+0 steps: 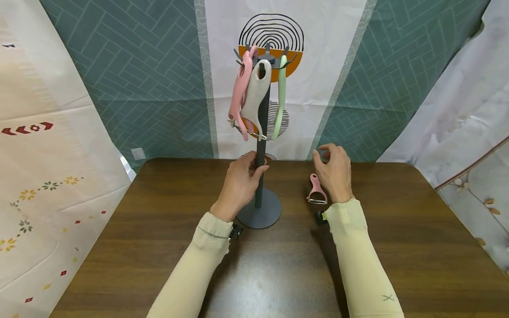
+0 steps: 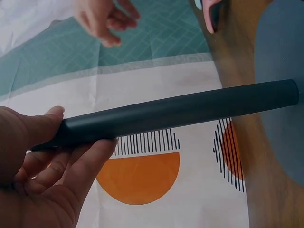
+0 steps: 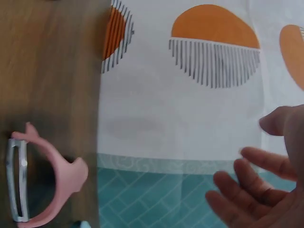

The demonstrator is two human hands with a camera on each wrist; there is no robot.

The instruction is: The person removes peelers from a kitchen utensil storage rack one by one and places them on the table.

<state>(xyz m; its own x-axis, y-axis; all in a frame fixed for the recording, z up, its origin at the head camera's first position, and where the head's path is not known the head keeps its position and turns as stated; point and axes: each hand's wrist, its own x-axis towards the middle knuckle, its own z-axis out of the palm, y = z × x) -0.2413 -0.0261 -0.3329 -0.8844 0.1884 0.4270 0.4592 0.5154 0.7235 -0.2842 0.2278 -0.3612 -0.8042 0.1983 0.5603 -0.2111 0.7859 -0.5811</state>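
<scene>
My left hand [image 1: 238, 181] grips the dark grey post [image 2: 180, 111] of an upright stand, thumb on one side and fingers on the other. Pink peelers [image 1: 241, 86], a light grey peeler [image 1: 256, 95] and a pale green peeler [image 1: 281, 88] hang from hooks at its top. Another pink peeler [image 3: 61, 175] lies on the table, its metal blade toward me. Beside and above that peeler, my right hand [image 1: 336, 172] holds nothing, its fingers loosely bent and apart from the thumb in the right wrist view.
The stand's round grey base [image 1: 262, 218] rests on a brown wooden table [image 1: 159, 247]. Behind the table's far edge hangs a patterned cloth [image 1: 155, 88]. A small pale tip [image 3: 81, 224] shows near the loose peeler in the right wrist view.
</scene>
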